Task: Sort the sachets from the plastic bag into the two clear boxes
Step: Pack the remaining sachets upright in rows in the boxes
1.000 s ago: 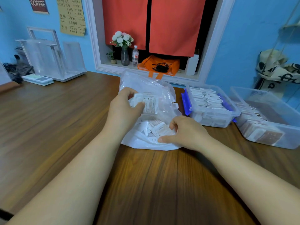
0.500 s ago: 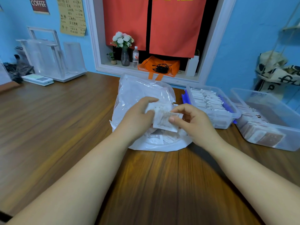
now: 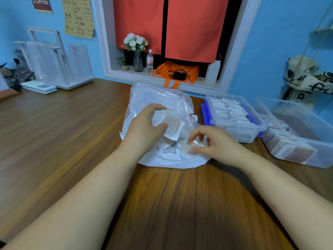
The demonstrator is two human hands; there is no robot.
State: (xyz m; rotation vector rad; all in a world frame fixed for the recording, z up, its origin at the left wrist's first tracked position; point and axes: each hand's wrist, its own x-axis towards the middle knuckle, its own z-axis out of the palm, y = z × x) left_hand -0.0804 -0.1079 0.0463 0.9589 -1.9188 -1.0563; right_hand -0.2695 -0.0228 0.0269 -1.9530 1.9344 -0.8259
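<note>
Sorting underway; sachets (image 3: 171, 123) are gripped in the left hand (image 3: 144, 129); a loose sachet (image 3: 186, 149), judged light and slippery, is pinched edgewise by the right hand (image 3: 216, 143).

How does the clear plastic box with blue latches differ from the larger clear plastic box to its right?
The clear plastic box with blue latches is smaller; the larger clear plastic box shows no latches. The latched box is packed with white sachets; the larger box holds brownish sachets along its left side, with bare floor left over. Both are lidless and stand on the brown wooden table.
</note>
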